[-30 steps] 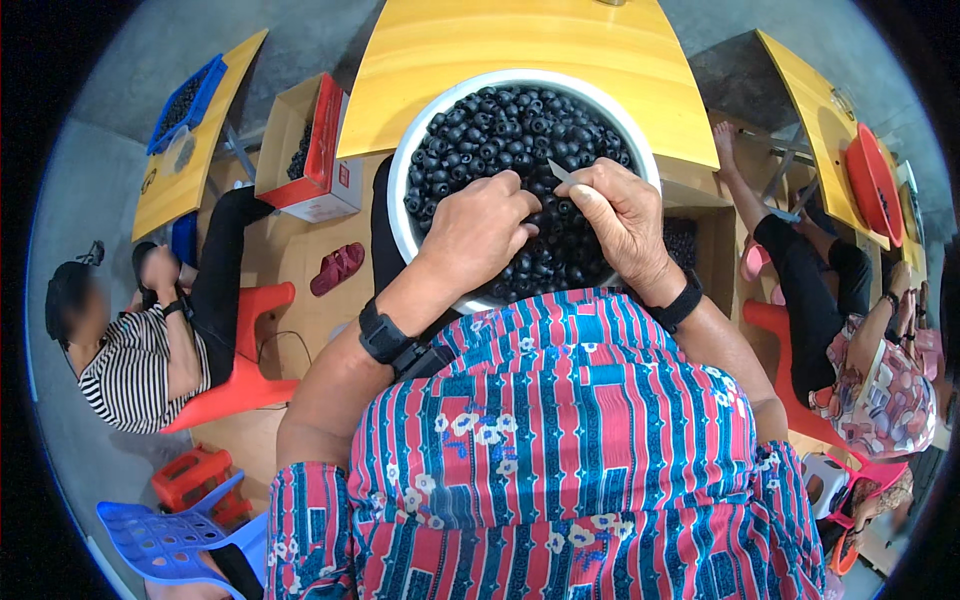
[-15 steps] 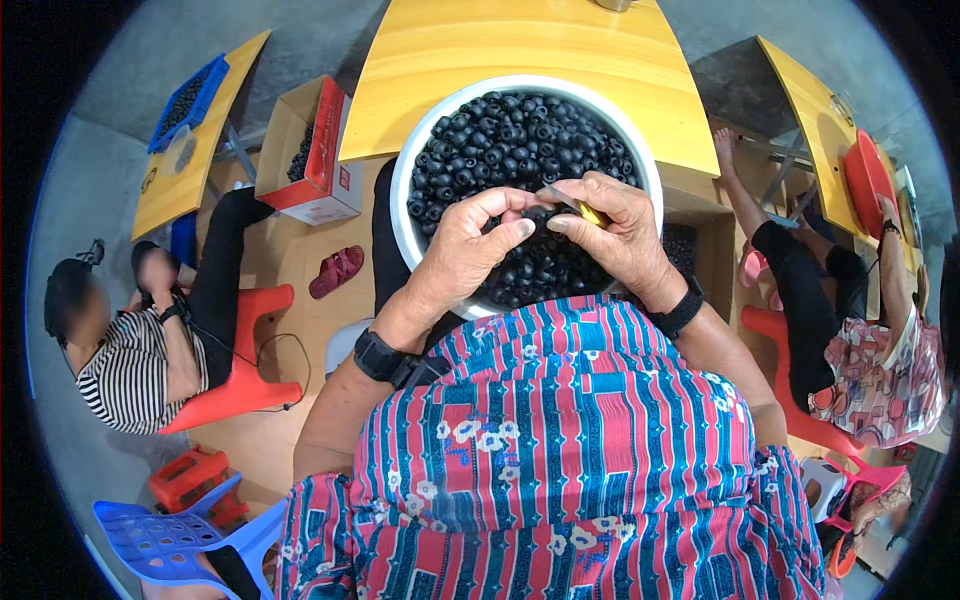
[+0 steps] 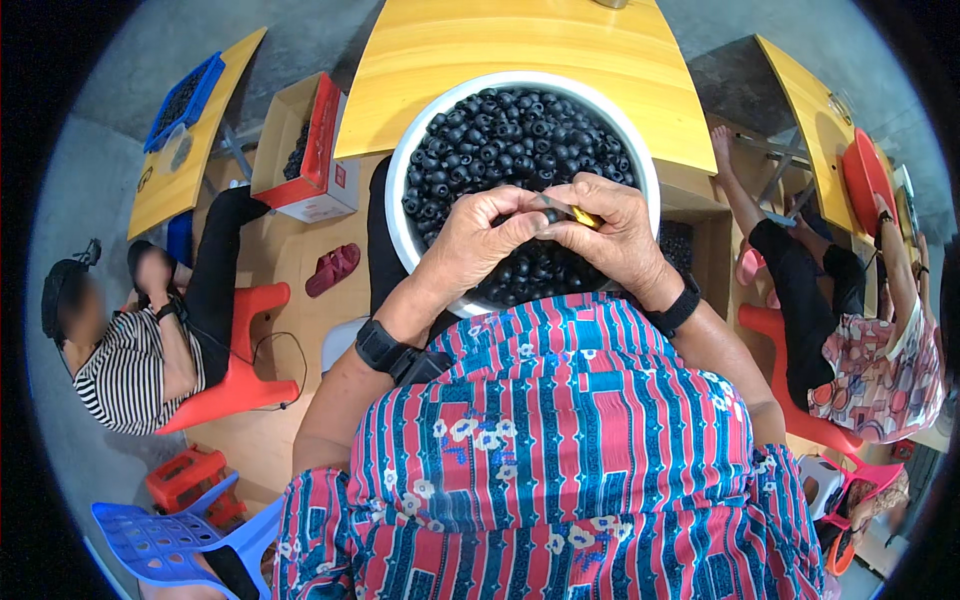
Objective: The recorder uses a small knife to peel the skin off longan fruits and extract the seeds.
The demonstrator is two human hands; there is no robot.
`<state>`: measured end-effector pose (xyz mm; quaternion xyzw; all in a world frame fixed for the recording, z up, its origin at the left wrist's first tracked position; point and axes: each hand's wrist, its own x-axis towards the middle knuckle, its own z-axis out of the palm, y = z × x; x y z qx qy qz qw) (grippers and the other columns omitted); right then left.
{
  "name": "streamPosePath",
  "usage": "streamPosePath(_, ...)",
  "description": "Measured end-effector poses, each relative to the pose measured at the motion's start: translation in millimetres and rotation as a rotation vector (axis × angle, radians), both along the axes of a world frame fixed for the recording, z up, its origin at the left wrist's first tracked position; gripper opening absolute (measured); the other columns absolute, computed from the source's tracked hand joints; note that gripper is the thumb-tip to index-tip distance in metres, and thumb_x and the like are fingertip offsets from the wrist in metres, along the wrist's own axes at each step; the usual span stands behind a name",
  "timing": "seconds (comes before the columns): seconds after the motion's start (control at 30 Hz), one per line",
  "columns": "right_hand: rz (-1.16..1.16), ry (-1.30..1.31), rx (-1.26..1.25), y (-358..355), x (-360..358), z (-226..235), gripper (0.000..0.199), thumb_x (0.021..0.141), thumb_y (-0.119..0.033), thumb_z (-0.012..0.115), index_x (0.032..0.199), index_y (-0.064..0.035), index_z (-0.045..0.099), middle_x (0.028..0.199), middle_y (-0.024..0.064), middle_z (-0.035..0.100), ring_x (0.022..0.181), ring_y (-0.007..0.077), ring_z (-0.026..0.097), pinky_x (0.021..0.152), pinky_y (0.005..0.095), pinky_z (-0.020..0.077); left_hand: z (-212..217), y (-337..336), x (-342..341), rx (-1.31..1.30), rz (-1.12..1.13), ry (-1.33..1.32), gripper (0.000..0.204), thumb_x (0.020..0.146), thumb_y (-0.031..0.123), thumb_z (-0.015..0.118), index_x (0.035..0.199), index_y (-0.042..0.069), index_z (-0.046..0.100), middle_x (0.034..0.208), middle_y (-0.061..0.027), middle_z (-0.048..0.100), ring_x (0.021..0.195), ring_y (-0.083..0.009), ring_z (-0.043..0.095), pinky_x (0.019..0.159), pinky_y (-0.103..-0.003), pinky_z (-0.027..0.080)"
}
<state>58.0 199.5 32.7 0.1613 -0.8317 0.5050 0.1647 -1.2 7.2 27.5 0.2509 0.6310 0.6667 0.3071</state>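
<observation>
A white-rimmed basin (image 3: 398, 222) full of small, round black pieces (image 3: 505, 135) sits close to my body. Many of the pieces have a ring-like hollow in one end; I cannot tell what kind they are. Over the near half of the basin, my left hand (image 3: 470, 245) pinches one black piece (image 3: 550, 214), mostly hidden by the fingertips. My right hand (image 3: 615, 235) closes around a small knife (image 3: 585, 217) with a yellow handle. Its short blade points toward the piece, and both hands' fingertips meet there.
A yellow table (image 3: 520, 45) stands beyond the basin. An open cardboard box (image 3: 312, 200) with more black pieces is on the floor to the left, near a red slipper (image 3: 333, 270). People sit on red stools (image 3: 235, 350) at side tables to left and right.
My left thumb has shifted right and now meets my right thumb. The knife handle shows more between my right fingers. Both hands stay over the basin.
</observation>
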Motion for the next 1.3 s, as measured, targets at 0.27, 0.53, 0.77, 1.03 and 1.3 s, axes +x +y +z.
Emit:
streamPosePath(0.27,-0.041,0.029,0.024,-1.8,-0.2,1.5,0.030,0.070,-0.015,0.082,0.097,-0.0079,0.071,0.075,0.0081,0.063,0.069,0.0217,0.062,0.063,0.0310,0.0481,-1.0,1.2,1.5,0.040,-0.028,-0.035,0.031,0.096,0.033,0.059,0.104,0.003,0.062,0.071,0.0088,0.044,0.058,0.0007,0.035,0.049,-0.016,0.027)
streamPosePath(0.53,-0.040,0.029,0.031,-0.7,0.0,4.0,0.030,0.069,-0.015,0.082,0.095,-0.0074,0.070,0.077,0.0074,0.065,0.070,0.0216,0.063,0.064,0.0302,0.0489,-6.1,1.1,-1.5,0.054,-0.038,0.105,0.030,0.097,0.033,0.058,0.102,0.003,0.061,0.070,0.0083,0.045,0.057,0.0005,0.036,0.049,-0.016,0.028)
streamPosePath(0.77,-0.084,0.038,0.006,-6.1,4.0,11.3,0.025,0.073,-0.015,0.079,0.093,-0.0052,0.067,0.081,0.0097,0.065,0.073,0.0239,0.063,0.066,0.0315,0.0493,-6.8,-2.4,1.1,0.173,-0.040,-0.146,0.023,0.101,0.028,0.050,0.103,0.005,0.054,0.075,0.0060,0.043,0.061,-0.0011,0.035,0.052,-0.016,0.030)
streamPosePath(1.03,-0.021,0.036,0.288,-4.2,6.1,12.6,0.019,0.084,-0.024,0.067,0.091,-0.0067,0.063,0.078,0.0115,0.058,0.072,0.0319,0.061,0.064,0.0389,0.0487,-8.5,-7.6,1.4,0.255,-0.045,-0.185,0.021,0.103,0.027,0.043,0.107,0.007,0.051,0.074,0.0050,0.040,0.061,-0.0016,0.034,0.053,-0.016,0.030)
streamPosePath(1.3,-0.048,0.069,0.317,-5.8,6.4,12.9,0.018,0.083,-0.024,0.068,0.090,-0.0079,0.063,0.076,0.0095,0.057,0.069,0.0299,0.061,0.060,0.0383,0.0486,-9.7,-7.3,2.6,0.265,-0.067,-0.188,0.026,0.102,0.032,0.045,0.106,0.007,0.052,0.074,0.0056,0.040,0.061,-0.0008,0.034,0.053,-0.015,0.031)
